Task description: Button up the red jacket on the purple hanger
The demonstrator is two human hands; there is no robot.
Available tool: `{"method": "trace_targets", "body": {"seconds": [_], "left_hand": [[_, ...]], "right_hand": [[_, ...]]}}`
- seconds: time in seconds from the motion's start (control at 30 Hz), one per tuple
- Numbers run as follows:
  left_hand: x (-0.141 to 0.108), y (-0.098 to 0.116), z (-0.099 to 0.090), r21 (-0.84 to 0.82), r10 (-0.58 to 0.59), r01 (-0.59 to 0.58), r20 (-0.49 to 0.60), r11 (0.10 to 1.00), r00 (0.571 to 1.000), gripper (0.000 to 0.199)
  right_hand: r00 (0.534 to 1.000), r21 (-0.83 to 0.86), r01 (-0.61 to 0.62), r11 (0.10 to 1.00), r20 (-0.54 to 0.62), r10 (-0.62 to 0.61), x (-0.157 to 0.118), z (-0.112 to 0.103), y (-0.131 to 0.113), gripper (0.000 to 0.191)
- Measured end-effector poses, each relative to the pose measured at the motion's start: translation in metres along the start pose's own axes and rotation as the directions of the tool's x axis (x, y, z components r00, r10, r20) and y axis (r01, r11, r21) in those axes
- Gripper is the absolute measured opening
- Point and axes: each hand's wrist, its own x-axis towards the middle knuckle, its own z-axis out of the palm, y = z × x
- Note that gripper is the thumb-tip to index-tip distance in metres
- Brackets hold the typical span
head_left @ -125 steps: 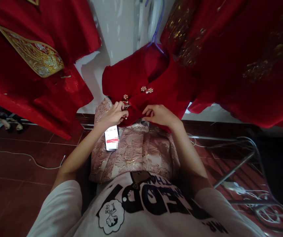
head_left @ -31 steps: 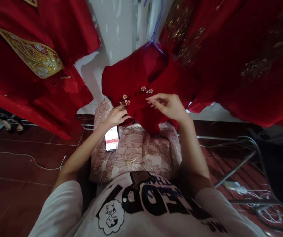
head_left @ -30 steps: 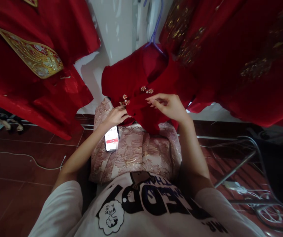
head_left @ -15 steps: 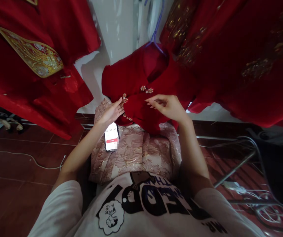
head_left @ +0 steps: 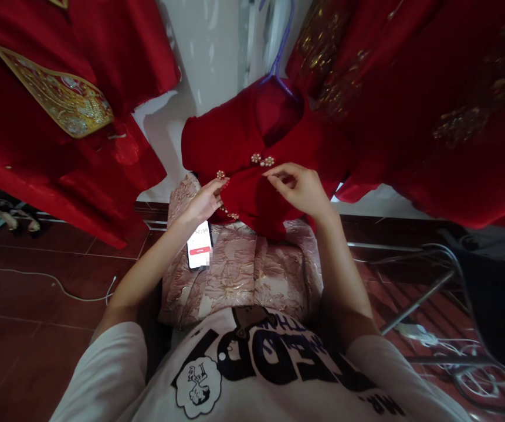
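Note:
A red velvety garment (head_left: 243,138) hangs on a purple hanger (head_left: 281,50), its lower part gathered over my lap. Beaded flower-shaped ornaments (head_left: 263,160) sit near its neckline, and others lie along the edge by my left hand. My left hand (head_left: 206,202) pinches that edge just below a single flower ornament (head_left: 221,174). To the right, my right hand (head_left: 302,186) is closed in a pinch over the red cloth, just below the neckline ornaments. Whatever is between its fingertips is too small to make out.
A lit phone (head_left: 199,249) lies on the pink brocade cloth (head_left: 243,275) across my lap. Red embroidered garments (head_left: 76,105) hang on both sides. At right stand a metal-framed chair (head_left: 423,299) and tangled white cables (head_left: 476,375). Another cable (head_left: 71,296) crosses the tiled floor at left.
My left fingers have drawn together on the garment's edge, with the thumb shifted slightly right. My right hand has risen a little, its fingertips closer to the neckline ornaments.

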Motion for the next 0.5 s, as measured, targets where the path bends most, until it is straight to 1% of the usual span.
{"method": "trace_targets", "body": {"seconds": [0.1, 0.17, 0.23, 0.3, 0.4, 0.5], "left_hand": [[0.001, 0.0, 0.0, -0.002, -0.003, 0.003, -0.028, 1.0, 1.0, 0.02], [0.002, -0.001, -0.002, 0.024, 0.012, -0.011, -0.016, 1.0, 1.0, 0.024], [0.002, -0.002, -0.003, 0.063, 0.026, -0.028, 0.029, 0.998, 0.999, 0.03], [0.001, -0.002, -0.002, 0.084, 0.025, -0.034, 0.099, 0.996, 0.995, 0.042], [-0.005, 0.0, 0.004, 0.104, 0.006, -0.025, 0.186, 0.994, 0.982, 0.058], [-0.013, 0.003, 0.01, 0.149, -0.007, -0.028, 0.229, 0.988, 0.973, 0.064]], "right_hand": [[0.998, -0.039, 0.039, 0.998, -0.044, -0.041, -0.001, 0.003, 0.001, 0.032], [0.994, -0.077, 0.074, 0.994, -0.081, -0.08, 0.0, 0.004, 0.002, 0.034], [0.982, -0.17, 0.107, 0.98, -0.135, -0.13, 0.003, 0.004, 0.002, 0.038], [0.973, -0.277, 0.122, 0.953, -0.156, -0.17, 0.01, 0.002, 0.001, 0.044], [0.979, -0.371, 0.14, 0.918, -0.087, -0.184, 0.025, -0.003, 0.001, 0.051], [0.981, -0.412, 0.182, 0.893, 0.012, -0.195, 0.038, -0.005, 0.003, 0.048]]}}
